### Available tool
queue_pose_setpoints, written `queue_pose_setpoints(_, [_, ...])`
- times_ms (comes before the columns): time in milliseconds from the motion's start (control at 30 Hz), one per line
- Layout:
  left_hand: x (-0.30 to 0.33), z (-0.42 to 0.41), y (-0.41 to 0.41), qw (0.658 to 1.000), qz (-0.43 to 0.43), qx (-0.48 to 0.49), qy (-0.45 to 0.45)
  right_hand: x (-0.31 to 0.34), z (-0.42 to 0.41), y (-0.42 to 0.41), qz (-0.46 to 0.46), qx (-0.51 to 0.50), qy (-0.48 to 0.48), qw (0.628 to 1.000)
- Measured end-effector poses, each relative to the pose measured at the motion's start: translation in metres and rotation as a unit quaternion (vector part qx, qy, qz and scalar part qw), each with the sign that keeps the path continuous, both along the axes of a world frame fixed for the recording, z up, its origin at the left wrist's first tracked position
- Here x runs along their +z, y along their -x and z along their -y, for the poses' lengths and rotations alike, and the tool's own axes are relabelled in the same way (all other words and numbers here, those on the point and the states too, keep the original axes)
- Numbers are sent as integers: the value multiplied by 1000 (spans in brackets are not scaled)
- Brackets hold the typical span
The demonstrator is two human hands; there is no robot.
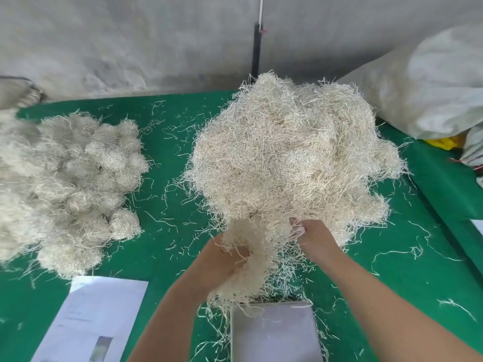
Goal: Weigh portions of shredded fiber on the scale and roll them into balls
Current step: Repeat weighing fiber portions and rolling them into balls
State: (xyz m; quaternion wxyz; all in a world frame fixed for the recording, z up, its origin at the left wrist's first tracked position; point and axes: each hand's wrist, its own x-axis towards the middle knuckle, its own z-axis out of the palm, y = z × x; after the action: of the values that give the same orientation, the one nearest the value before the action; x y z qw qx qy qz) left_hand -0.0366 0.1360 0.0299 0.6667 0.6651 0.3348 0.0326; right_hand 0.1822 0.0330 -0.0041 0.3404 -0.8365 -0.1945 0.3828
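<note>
The left hand grasped a hanging tuft of fiber at lower centre, while the right hand pinched strands at the big loose pile above it. Teasing gently apart would likely free a clean portion for the scale below. Finished balls lay left; a paper sheet sat lower left, stray strands cluttering the green table.

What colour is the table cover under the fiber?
Green table cover, plain, clearest in the head view.

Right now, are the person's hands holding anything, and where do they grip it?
Left hand grips a pulled tuft of fiber at its middle; right hand pinches strands at the big pile's near edge.
</note>
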Motion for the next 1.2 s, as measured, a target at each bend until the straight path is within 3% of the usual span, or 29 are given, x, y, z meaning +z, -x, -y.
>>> queue_pose_setpoints(100, [-30, -31, 3, 980, -147, 19, -133, -4, 8, -18, -85, -51, 15, 995])
queue_pose_setpoints(200, [-42, -45, -9, 949, -179, -33, -256, -6, 8, -28, -256, -139, -58, 955])
queue_pose_setpoints(300, [-53, -48, -22, 910, -195, -14, -366, -1, 6, -29, -373, -206, -118, 897])
queue_pose_setpoints(467, [-69, -38, -39, 913, -190, 29, -361, 10, 2, -21, -457, -303, -148, 823])
queue_pose_setpoints(567, [-75, -47, -17, 906, -224, 97, -345, 9, 10, -34, -456, -401, -215, 765])
queue_pose_setpoints(600, [-77, -52, -4, 905, -234, 118, -336, 8, 14, -43, -433, -419, -227, 766])
queue_pose_setpoints(667, [-81, -56, 14, 919, -221, 137, -295, 8, 18, -54, -370, -358, -201, 833])
queue_pose_setpoints(733, [-77, -46, 10, 949, -158, 157, -222, 9, 16, -50, -302, -195, -126, 925])
queue_pose_setpoints(800, [-64, -28, -4, 969, -83, 186, -143, 9, 17, -39, -169, -1, -8, 986])
queue_pose_setpoints(900, [-42, 4, -18, 971, -6, 237, 17, 21, 27, -32, 60, 175, 117, 976])
queue_pose_setpoints(967, [-22, 23, -18, 949, 39, 274, 149, 35, 40, -26, 176, 155, 116, 965])
queue_pose_setpoints(1000, [-16, 31, -16, 926, 105, 281, 230, 42, 47, -20, 213, 114, 60, 968])
queue_pose_setpoints(1067, [3, 48, -14, 858, 221, 281, 369, 56, 64, 4, 201, 51, -113, 972])
queue_pose_setpoints(1133, [14, 68, -16, 792, 302, 259, 463, 66, 77, 40, 95, 88, -198, 972])
queue_pose_setpoints(1200, [16, 88, -18, 793, 307, 229, 474, 63, 84, 77, -30, 142, -196, 970])
